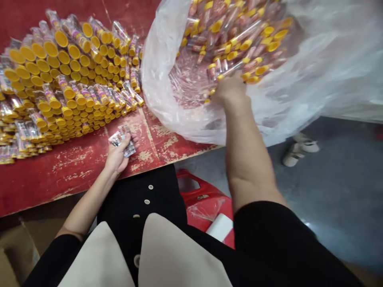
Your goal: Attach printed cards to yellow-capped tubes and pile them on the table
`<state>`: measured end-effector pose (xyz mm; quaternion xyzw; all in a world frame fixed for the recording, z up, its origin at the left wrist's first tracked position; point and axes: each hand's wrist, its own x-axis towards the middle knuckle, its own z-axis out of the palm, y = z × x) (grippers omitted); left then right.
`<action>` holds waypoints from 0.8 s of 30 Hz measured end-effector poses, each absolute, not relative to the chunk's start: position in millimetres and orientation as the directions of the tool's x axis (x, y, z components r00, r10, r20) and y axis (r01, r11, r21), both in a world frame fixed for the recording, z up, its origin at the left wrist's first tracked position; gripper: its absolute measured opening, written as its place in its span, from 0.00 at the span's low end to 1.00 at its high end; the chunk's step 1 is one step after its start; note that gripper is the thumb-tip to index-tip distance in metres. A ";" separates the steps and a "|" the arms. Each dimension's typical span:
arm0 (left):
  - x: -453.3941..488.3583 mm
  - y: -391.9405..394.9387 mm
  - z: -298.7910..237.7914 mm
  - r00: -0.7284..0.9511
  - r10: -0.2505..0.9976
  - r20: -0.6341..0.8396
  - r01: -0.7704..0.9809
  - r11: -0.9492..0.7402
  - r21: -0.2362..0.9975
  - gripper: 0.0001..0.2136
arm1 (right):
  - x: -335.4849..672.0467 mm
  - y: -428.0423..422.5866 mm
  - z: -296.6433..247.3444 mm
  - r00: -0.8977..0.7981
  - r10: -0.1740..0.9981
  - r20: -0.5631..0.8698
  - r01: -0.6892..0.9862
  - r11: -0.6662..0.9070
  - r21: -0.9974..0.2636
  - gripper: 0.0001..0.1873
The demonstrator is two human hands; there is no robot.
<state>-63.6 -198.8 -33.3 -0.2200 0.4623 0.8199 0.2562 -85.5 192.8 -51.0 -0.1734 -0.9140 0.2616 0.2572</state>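
Note:
My left hand (119,153) rests above the red table's near edge, shut on a small bunch of clear wrapped tubes (122,140). Many yellow-capped tubes (66,75) stand packed in rows on the tabletop, caps facing up and toward me. My right hand (231,91) reaches into a large clear plastic bag (167,75), its fingers hidden at the edge of a loose heap of yellow-capped tubes (233,44). Whether those fingers grip any tubes, I cannot tell.
The red wooden table (74,175) has a worn, peeling top, and the bag lies across its far right corner. Below its edge are a red plastic stool (206,203) and a cardboard box (18,247). A pair of pale shoes (299,149) stands on the grey floor at right.

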 end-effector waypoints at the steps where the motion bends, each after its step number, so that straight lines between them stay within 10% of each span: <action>1: -62.6 -194.5 -31.9 -0.772 0.224 -0.595 -0.623 -0.457 0.635 0.04 | -83.3 192.1 -52.9 -0.814 0.456 0.359 0.183 0.789 -0.586 0.25; 6: -62.2 -172.0 -22.8 -0.760 0.199 -0.619 -0.609 -0.549 0.572 0.03 | -30.6 93.4 -34.8 -0.797 0.454 0.399 0.024 0.684 -0.729 0.15; 11: -50.7 -155.7 -12.8 -0.758 0.254 -0.600 -0.616 -0.579 0.534 0.02 | -1.2 -36.3 -34.7 -0.910 0.393 0.130 -0.056 0.196 -0.979 0.20; 16: -37.7 -158.0 -12.1 -0.838 0.175 -0.516 -0.511 -0.582 0.633 0.07 | -7.4 -69.5 -45.7 -0.864 0.501 -0.047 -0.030 -0.143 -0.989 0.19; 24: -35.7 -167.1 -12.5 -0.779 0.111 -0.617 -0.534 -0.633 0.560 0.13 | -4.5 -78.8 -40.2 -0.899 0.432 -0.072 -0.034 -0.234 -0.972 0.22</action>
